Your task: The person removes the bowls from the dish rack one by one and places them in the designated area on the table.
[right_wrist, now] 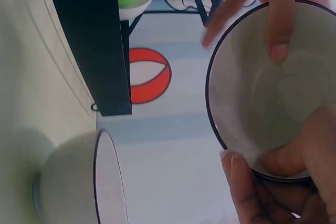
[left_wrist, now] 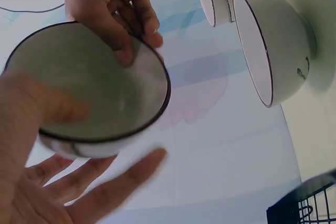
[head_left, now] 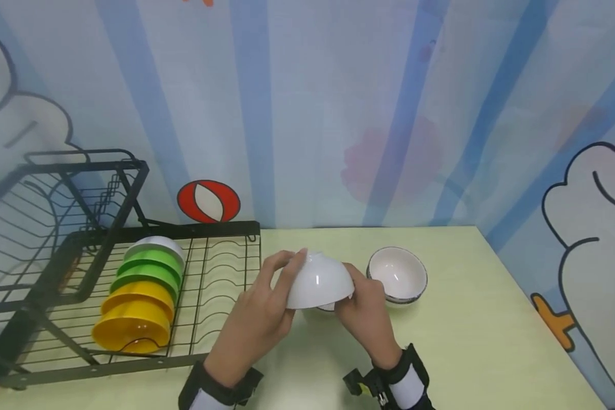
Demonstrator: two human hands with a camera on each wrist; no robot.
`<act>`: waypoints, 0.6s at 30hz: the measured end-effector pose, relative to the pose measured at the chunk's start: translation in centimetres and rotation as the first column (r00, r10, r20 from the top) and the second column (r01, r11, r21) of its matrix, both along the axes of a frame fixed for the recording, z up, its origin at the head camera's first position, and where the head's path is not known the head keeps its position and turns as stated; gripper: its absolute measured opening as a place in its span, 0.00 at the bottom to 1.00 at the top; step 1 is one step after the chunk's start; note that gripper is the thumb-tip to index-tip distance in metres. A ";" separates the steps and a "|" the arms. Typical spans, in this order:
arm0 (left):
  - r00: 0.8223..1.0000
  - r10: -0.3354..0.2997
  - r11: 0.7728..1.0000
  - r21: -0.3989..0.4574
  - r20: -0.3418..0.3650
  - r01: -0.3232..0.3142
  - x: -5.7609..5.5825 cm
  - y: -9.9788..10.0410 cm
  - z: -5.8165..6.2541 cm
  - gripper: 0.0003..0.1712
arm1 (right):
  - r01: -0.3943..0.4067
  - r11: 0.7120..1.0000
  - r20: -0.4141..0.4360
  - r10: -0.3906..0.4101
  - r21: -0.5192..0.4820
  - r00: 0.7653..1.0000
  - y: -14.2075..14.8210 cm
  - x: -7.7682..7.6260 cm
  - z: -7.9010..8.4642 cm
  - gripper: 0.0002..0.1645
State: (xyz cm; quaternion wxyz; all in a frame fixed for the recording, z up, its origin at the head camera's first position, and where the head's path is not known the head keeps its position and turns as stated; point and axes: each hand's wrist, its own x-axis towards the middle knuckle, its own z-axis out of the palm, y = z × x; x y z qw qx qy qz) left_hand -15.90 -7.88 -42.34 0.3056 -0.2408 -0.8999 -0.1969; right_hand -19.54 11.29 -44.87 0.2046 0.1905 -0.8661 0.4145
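Observation:
A white bowl [head_left: 320,282] with a dark rim is held up between both hands, its mouth turned down and toward the person in the head view. My right hand [head_left: 366,310] grips the rim, thumb inside and fingers outside. My left hand [head_left: 261,313] is around the opposite side. Its thumb reaches over the inside, and its spread fingers lie along the outside, blurred in the left wrist view. Behind the right hand stands a stack of white bowls [head_left: 397,273]. Another white bowl [left_wrist: 281,48] stands on the table, mostly hidden behind the held bowl in the head view.
On the left stands a black wire dish rack [head_left: 192,361]. In it lean yellow bowls [head_left: 133,327], green bowls [head_left: 151,267] and a white bowl [head_left: 159,245] in a row. A printed curtain [head_left: 312,114] hangs behind the pale table [head_left: 471,330].

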 end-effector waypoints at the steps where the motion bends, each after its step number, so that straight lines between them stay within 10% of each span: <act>1: 1.000 0.013 1.000 -0.016 -0.002 -0.014 0.0 0.0 0.0 0.52 | 0.017 1.000 0.020 -0.017 -0.003 1.000 0.2 0.0 0.1 0.23; 7: 0.996 0.088 0.992 -0.090 -0.018 -0.089 -0.1 -0.4 0.1 0.44 | 0.101 0.995 0.146 -0.098 -0.014 0.984 1.0 -0.4 0.6 0.07; 18: 0.994 0.103 0.990 -0.096 -0.018 -0.105 -0.3 -0.6 -0.1 0.42 | 0.182 0.983 0.277 -0.168 -0.025 0.946 1.9 -1.0 0.9 0.14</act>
